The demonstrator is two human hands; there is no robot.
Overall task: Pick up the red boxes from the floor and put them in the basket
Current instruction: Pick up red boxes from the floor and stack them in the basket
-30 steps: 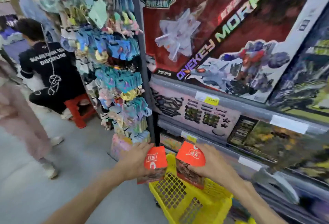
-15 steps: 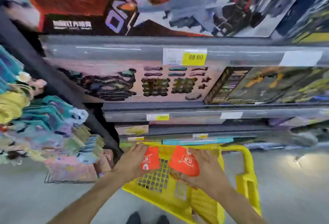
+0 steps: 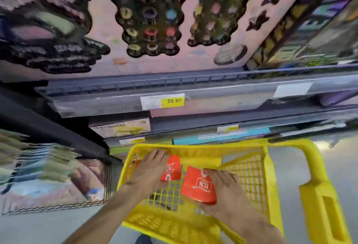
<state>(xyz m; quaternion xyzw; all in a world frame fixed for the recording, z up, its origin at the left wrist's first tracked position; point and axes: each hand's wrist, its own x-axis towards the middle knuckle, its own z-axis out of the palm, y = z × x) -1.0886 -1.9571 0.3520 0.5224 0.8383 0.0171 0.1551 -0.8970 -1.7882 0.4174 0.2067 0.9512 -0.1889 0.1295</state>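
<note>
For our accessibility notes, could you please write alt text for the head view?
Two bare hands, left hand and right hand, each lower a red box into a yellow basket beside toy shelves.

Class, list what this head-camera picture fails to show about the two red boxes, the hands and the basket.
- Left red box: its left part is hidden under the left hand.
- Right red box: its white label is too blurred to read; the right hand covers its right edge.
- Yellow basket: its near corner is cut off by the bottom edge.
</note>
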